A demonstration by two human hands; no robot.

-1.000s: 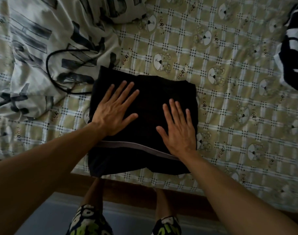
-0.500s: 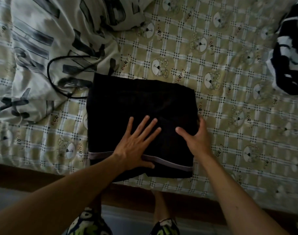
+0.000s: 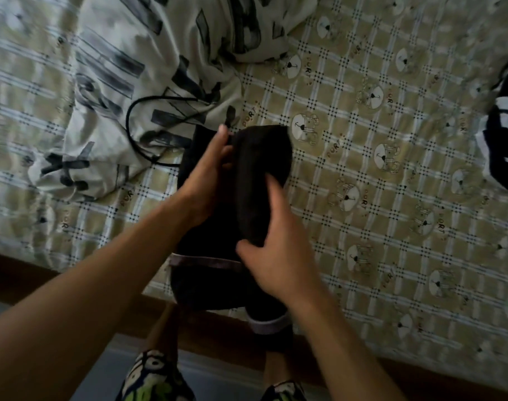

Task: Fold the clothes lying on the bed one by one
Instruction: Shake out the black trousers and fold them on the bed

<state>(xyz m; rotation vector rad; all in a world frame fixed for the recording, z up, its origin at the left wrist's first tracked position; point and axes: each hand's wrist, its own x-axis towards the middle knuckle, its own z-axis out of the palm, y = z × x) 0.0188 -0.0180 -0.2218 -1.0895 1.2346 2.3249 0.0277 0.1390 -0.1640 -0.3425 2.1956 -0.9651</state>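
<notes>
Checked bedsheet (image 3: 391, 198) with bear prints fills most of the view. A black garment (image 3: 261, 169) lies at its near edge, left of centre, and its near end with a grey band (image 3: 203, 260) hangs over the wooden bed frame (image 3: 15, 273). The right hand (image 3: 279, 261) has thumb and fingers curled round the garment's right half, which stands raised and bent leftward over the rest. The left hand (image 3: 206, 180) lies along the middle, one fingertip at the far edge. Its other fingers are hidden under the raised flap, so I cannot tell whether it grips.

Just beside the garment's far-left corner sits a rumpled white cloth (image 3: 131, 68) carrying a looped black cord (image 3: 137, 120). To the right, open sheet runs to a striped garment (image 3: 504, 146) at the right edge, well apart. Near the frame are grey floor (image 3: 218, 374) and patterned shorts (image 3: 151, 377).
</notes>
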